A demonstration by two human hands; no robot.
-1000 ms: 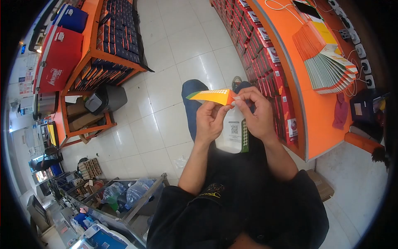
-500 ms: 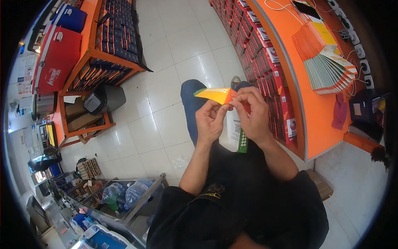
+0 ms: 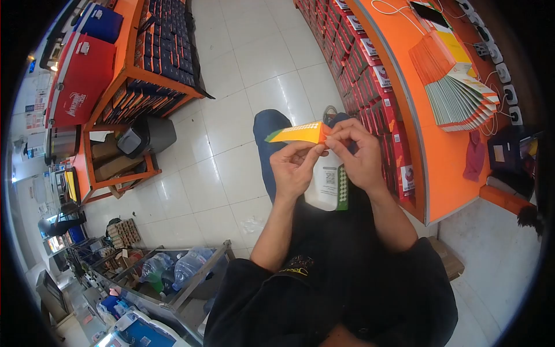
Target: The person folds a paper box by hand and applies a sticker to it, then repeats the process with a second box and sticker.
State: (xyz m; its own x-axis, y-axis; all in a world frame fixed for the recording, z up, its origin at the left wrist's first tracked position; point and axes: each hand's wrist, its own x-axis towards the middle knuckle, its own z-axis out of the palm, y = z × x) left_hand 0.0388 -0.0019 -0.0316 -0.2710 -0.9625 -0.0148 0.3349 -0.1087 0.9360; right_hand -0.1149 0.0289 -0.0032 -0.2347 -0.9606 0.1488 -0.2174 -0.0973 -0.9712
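Observation:
In front of my lap I hold a printed paperboard piece [image 3: 328, 185] in both hands. Its lower part is white with a QR code and a green checked edge; a yellow and green flap points left, and orange shows where my fingers meet. My left hand [image 3: 296, 168] is closed, pinching the piece near the base of the yellow flap. My right hand [image 3: 359, 155] is also closed, its thumb and fingertips pressed on the orange part. The fingers hide the fold between the flap and the white panel.
On the orange counter [image 3: 413, 144] at right lie fanned stacks of printed paperboard [image 3: 459, 101], a phone [image 3: 429, 13] and cables. Red boxes [image 3: 384, 110] fill the shelf below. At left stand a shelf of dark boxes [image 3: 167, 40], a red cooler [image 3: 84, 81] and a black bin [image 3: 151, 137].
The yellow flap has tipped slightly downward at its left end. The white panel shows more squarely now, its QR code clearer. Both hands keep their pinch and have barely moved.

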